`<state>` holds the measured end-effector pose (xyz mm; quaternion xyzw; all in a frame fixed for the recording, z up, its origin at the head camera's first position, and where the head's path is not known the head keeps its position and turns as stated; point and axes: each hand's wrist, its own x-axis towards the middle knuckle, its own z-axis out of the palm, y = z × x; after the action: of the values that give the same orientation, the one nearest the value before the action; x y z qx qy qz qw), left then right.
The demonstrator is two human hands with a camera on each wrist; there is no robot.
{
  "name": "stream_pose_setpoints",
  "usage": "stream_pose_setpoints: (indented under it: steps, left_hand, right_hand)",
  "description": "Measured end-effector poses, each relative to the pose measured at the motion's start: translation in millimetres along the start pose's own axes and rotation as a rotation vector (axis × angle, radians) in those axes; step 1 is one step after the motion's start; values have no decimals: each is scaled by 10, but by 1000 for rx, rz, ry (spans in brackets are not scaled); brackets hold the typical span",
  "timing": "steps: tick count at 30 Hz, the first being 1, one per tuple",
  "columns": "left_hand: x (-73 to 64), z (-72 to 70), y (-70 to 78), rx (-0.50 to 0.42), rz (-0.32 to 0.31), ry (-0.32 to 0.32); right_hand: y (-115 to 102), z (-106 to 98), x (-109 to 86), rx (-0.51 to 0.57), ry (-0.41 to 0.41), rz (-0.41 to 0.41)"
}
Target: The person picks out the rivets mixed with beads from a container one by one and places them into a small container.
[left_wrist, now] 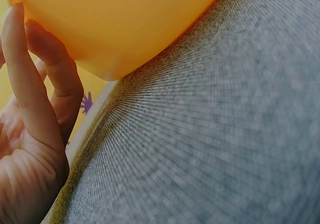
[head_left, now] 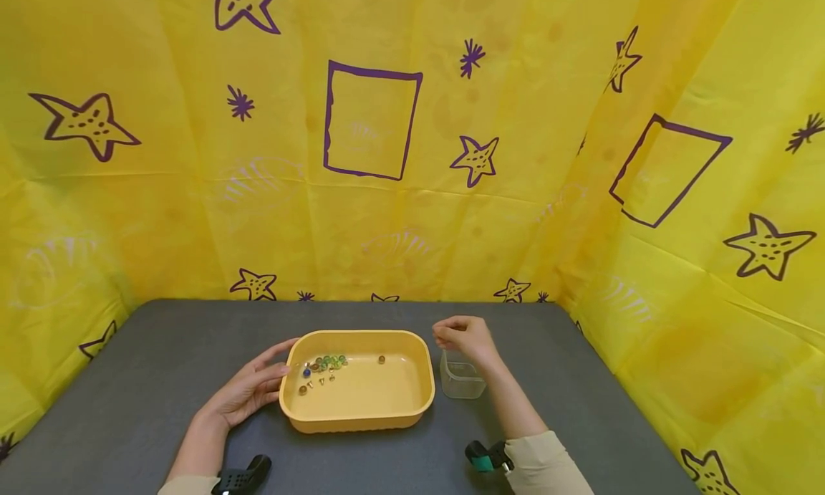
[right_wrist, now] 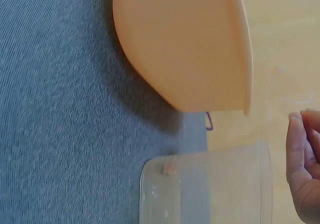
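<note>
My left hand (head_left: 248, 387) holds the left side of a yellow plastic tub (head_left: 361, 415), fingers and thumb at its rim and wall. Inside the tub, glass marbles (head_left: 329, 362) in green, amber and blue cluster at the left with several small gold-coloured pieces (head_left: 321, 382). One brown marble (head_left: 382, 359) lies apart toward the back right. Above a clear plastic container (head_left: 462, 389), my right hand (head_left: 469, 339) has its fingertips pressed together. No object shows between those fingertips (right_wrist: 296, 121); a tiny one could be hidden. A blurred reddish spot (right_wrist: 170, 169) shows through the container's wall.
The tub and the container stand side by side on a grey cloth-covered table (head_left: 361, 463). Yellow patterned curtains (head_left: 387, 230) rise behind the table and along its sides. Dark camera mounts (head_left: 488, 457) are worn at both wrists.
</note>
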<state>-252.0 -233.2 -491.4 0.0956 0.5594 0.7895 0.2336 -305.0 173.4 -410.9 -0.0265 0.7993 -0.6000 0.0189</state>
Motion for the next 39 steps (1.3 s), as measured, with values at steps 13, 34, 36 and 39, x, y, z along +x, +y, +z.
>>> stream_pose_setpoints:
  steps: [13, 34, 36, 39]
  left_hand:
    - [2, -3, 6, -8, 13, -15]
    - [-9, 8, 4, -26, 8, -23]
    - [-9, 5, 3, -28, 14, -29]
    - [-10, -1, 2, -30, 15, -31]
  right_hand:
    - [-122, 284, 16, -43, -54, -23]
    - [-175, 952, 40, 4, -177, -35]
    - [-175, 1010, 50, 7, -180, -33]
    - [-170, 1085, 61, 13, -188, -22]
